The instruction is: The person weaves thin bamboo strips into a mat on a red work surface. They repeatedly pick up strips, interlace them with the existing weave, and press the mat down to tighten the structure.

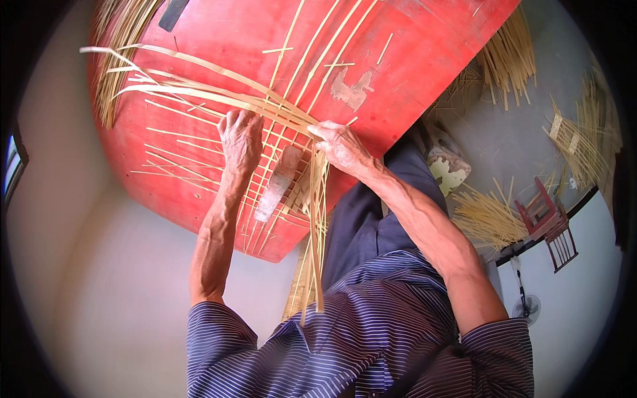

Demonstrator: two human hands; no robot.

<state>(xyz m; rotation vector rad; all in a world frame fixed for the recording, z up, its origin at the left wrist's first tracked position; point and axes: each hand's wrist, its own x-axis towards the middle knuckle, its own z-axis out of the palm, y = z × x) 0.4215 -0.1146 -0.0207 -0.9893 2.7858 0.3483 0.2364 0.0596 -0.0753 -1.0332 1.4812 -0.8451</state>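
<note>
A partly woven lattice of pale bamboo strips (271, 159) lies on a red tabletop (199, 192). My right hand (342, 147) pinches a bundle of long strips (288, 118) at the lattice's right edge. From there the bundle runs left across the table, its loose ends spread in the air. Other strips (318, 225) hang from beside this hand toward my lap. My left hand (241, 142) is closed at the lattice's left edge, just under the bundle; what its fingers grip is hidden. A worn, flat grey block (279, 184) rests on the woven part.
Sheaves of strips lie on the table's far left (123, 53) and hang past its right edge (509, 56). On the floor at right are more strips (491, 215) and a small reddish-brown chair (547, 215). A dark flat bar (174, 13) lies at the far edge.
</note>
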